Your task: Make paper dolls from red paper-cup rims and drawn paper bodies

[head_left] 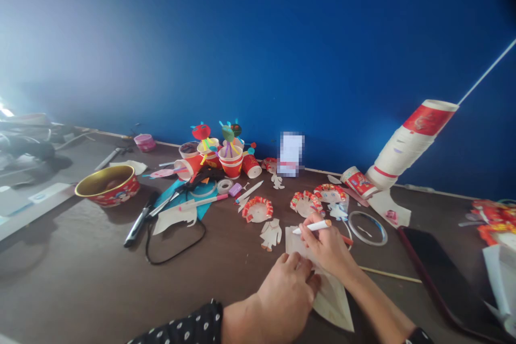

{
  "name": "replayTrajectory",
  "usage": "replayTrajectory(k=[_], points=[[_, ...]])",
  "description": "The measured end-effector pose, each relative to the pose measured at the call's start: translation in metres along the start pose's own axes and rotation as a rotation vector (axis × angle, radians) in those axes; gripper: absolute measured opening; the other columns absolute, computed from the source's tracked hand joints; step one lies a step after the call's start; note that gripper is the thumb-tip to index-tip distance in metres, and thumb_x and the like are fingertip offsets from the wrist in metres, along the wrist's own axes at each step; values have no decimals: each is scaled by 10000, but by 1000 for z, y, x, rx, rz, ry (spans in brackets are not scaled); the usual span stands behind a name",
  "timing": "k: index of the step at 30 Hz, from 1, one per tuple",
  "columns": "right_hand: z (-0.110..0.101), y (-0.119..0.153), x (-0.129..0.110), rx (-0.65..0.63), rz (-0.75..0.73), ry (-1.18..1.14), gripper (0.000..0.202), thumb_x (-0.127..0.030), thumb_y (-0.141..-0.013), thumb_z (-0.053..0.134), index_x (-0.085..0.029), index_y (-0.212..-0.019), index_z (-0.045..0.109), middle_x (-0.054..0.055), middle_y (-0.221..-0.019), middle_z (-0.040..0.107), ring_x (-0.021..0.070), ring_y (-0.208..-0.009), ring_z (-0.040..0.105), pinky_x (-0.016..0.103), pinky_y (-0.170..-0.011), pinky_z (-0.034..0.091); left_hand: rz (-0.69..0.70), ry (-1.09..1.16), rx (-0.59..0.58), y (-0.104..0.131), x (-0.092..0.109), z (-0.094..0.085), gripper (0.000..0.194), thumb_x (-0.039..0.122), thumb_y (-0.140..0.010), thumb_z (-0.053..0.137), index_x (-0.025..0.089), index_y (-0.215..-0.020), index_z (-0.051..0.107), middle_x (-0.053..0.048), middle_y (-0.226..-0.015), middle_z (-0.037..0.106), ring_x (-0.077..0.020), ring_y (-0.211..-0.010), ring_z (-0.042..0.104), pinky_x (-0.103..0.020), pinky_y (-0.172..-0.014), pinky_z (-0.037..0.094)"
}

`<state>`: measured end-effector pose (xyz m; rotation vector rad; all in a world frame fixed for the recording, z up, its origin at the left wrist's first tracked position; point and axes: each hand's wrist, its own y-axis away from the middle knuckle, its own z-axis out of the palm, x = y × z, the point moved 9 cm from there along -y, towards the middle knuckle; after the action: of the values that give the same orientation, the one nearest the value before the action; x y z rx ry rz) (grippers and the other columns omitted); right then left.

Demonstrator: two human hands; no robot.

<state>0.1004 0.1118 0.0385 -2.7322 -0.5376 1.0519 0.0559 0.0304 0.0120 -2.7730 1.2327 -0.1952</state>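
My right hand [328, 250] grips a white marker [316, 227] with an orange end, its tip over a pale paper piece [332, 298] lying on the table. My left hand [288, 293] is curled and pressed on that same paper, just below the right one. Left of the paper lies a small white cutout [271, 235] shaped like a figure. Just beyond are curved pieces with red-and-white edging, one [258, 209] to the left and another [306, 204] nearer my right hand. The fingertips of my left hand are partly hidden.
A tape ring [367, 228], a thin stick [391, 275] and a dark phone [439, 274] lie to the right. Stacked paper cups [413, 142] lean there. Left are scissors [167, 200], a box cutter [139, 226], a red bowl [121, 193] and decorated cups [231, 164].
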Motion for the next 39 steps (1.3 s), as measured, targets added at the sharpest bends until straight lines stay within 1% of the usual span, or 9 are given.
replayTrajectory(k=[9, 13, 22, 25, 30, 36, 39], points=[[0, 0, 0, -13, -1, 27, 209, -343, -833, 350, -197, -724, 452, -18, -555, 567, 127, -496, 538, 230, -513, 381, -4, -17, -40, 0, 0, -2, 273, 280, -814, 410, 153, -1037, 506, -87, -987, 523, -214, -887, 435, -323, -708, 355], [-1, 0, -2, -24, -2, 24, 203, -331, -821, 352, -201, -698, 447, -7, -561, 571, 140, -520, 548, 237, -519, 389, -11, -4, -32, 0, 0, -2, 267, 267, -822, 395, 152, -1032, 512, -86, -983, 527, -214, -880, 437, -322, -705, 358], [-4, 3, -4, -22, -13, 28, 168, -296, -796, 376, -209, -659, 422, -20, -521, 559, 136, -498, 538, 218, -495, 387, -19, -6, -60, -1, 1, -2, 272, 256, -822, 397, 139, -1036, 516, -97, -985, 525, -218, -887, 438, -330, -709, 368], [-5, 3, -1, 5, 3, 25, 187, -311, -798, 384, -209, -647, 422, -16, -513, 562, 136, -489, 537, 221, -492, 386, -19, -8, -46, -1, 1, -1, 255, 256, -821, 401, 140, -1013, 522, -89, -966, 529, -216, -876, 442, -332, -710, 372], [-11, 5, 16, 112, 111, -15, 235, -371, -821, 364, -203, -681, 451, -3, -479, 571, 143, -449, 543, 231, -466, 391, -12, -7, -30, 0, 1, -1, 267, 263, -815, 419, 140, -1035, 508, -89, -1003, 522, -215, -888, 438, -334, -728, 377], [-9, 5, 16, 116, 82, 34, 263, -398, -835, 356, -196, -719, 477, 28, -529, 597, 166, -501, 582, 237, -469, 396, -14, -6, -38, 0, 0, -2, 276, 260, -825, 404, 141, -1052, 507, -93, -1019, 523, -214, -902, 438, -333, -730, 378], [-9, 4, 16, 119, 76, 41, 282, -415, -844, 336, -196, -731, 475, 23, -515, 587, 169, -492, 582, 243, -470, 399, -13, -4, -42, 0, 0, -1, 279, 259, -830, 398, 140, -1057, 506, -96, -1019, 524, -215, -911, 435, -331, -735, 375]])
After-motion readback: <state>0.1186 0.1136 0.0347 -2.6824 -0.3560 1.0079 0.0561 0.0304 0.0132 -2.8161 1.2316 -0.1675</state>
